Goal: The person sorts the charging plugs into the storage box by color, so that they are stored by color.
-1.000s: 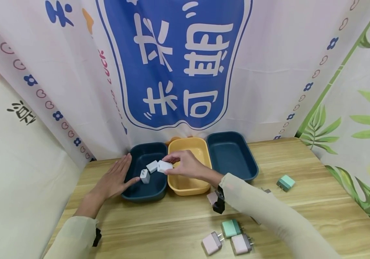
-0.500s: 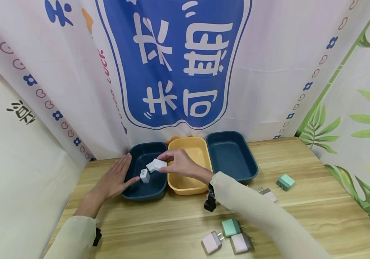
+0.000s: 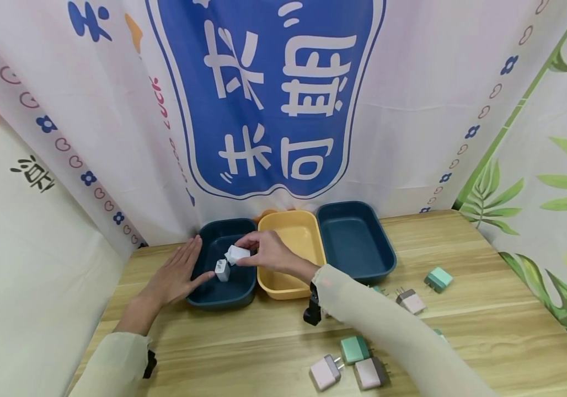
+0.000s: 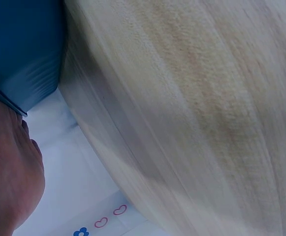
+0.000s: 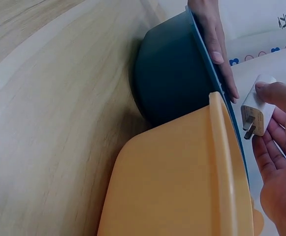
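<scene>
My right hand (image 3: 274,255) pinches a white plug-in charger (image 3: 239,254) between thumb and fingers, over the left dark blue bin (image 3: 221,302). In the right wrist view, the metal prongs of this charger (image 5: 258,108) point toward the camera. Inside the bin a white charger (image 3: 222,270) stands with prongs up, and another is mostly hidden behind the held one. My left hand (image 3: 176,275) rests on the bin's left rim with fingers straight and thumb reaching over the edge. In the left wrist view, part of that hand (image 4: 10,167) shows against the blue bin wall (image 4: 27,46).
A yellow bin (image 3: 288,290) stands right of the left bin, then another dark blue bin (image 3: 355,242). On the wooden table (image 3: 244,353) lie pink-grey chargers (image 3: 325,373) and green chargers (image 3: 438,279); my right sleeve (image 3: 388,325) covers some. A printed curtain (image 3: 402,138) hangs behind.
My right hand has moved left with the white charger, from beside the yellow bin's edge to further over the left blue bin. My left hand has not moved.
</scene>
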Demonstrator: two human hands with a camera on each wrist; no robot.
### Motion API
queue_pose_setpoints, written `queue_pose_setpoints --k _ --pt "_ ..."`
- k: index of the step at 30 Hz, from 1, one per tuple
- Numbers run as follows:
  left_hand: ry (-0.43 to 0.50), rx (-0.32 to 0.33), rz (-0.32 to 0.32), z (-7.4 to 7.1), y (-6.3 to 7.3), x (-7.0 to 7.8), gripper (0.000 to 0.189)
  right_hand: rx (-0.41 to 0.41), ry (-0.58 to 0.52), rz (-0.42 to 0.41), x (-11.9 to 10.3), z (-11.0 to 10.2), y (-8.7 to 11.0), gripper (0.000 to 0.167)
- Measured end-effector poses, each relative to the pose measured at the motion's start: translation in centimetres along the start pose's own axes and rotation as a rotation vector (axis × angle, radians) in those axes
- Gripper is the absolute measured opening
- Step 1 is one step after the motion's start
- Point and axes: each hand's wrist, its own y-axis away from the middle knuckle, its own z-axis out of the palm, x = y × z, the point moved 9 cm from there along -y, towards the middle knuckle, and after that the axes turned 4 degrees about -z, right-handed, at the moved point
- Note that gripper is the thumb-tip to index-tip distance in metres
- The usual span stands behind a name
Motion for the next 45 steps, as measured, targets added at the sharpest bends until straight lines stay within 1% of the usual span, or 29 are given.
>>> queue_pose_setpoints --k 6,14,20,24,29,36,42,45 --pt "0.007 0.002 0.001 -0.1 0.0 0.0 0.103 -0.008 0.009 0.02 0.4 0.4 -0.1 0.033" --pt "0.006 0.002 0.005 0.0 0.0 0.0 0.103 -0.026 0.018 0.018 0.7 0.7 0.0 0.033" --pt "-0.001 0.002 0.006 -0.1 -0.1 0.1 0.103 -0.039 0.04 0.029 0.9 0.8 0.0 0.04" --pt "-0.002 0.005 0.011 -0.1 0.0 0.2 0.102 -0.049 0.025 0.024 0.9 0.8 0.0 0.043" --pt "-0.009 0.011 0.011 -0.1 0.1 0.2 0.102 -0.053 0.025 0.008 0.9 0.4 0.2 0.044" --pt "-0.004 0.026 0.022 -0.2 0.1 0.4 0.101 -0.066 0.02 -0.015 0.1 -0.6 0.8 0.044" --pt "-0.004 0.018 0.012 -0.2 0.2 0.5 0.102 -0.09 0.061 0.005 -0.3 -1.5 1.6 0.047" --pt "0.008 0.014 0.012 -0.4 0.3 0.5 0.102 -0.101 0.074 -0.004 -0.7 -2.1 2.0 0.046"
